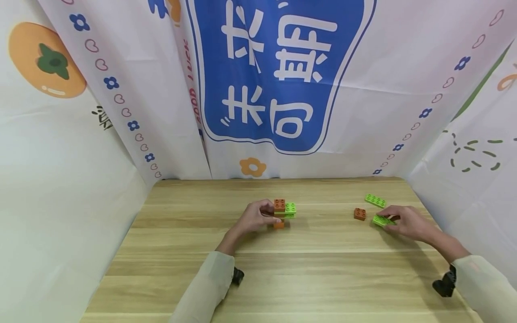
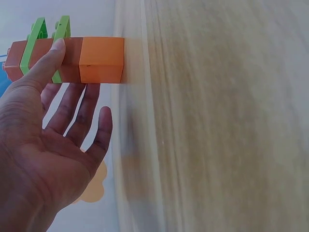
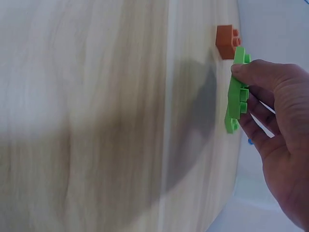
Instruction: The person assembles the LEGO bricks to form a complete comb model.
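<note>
My left hand (image 1: 257, 216) grips an upright stack of toy building bricks (image 1: 279, 206) near the middle of the table. In the left wrist view, the stack (image 2: 72, 60) has an orange brick at its foot, reddish-brown bricks above, and two thin green bricks between them that jut out to one side. The thumb lies along the stack's side. At the right, my right hand (image 1: 409, 223) pinches a thin green studded brick (image 3: 236, 89) between thumb and fingers. Just past it, a loose reddish-brown brick (image 1: 360, 214) and another green brick (image 1: 375, 200) lie on the table.
The wood-grain table (image 1: 323, 278) ends at a printed white cloth (image 1: 363, 134) behind it. White cloth also hangs at the left and right sides. A black wrist strap (image 1: 445, 283) sits below the right sleeve, another (image 1: 238, 276) by the left one.
</note>
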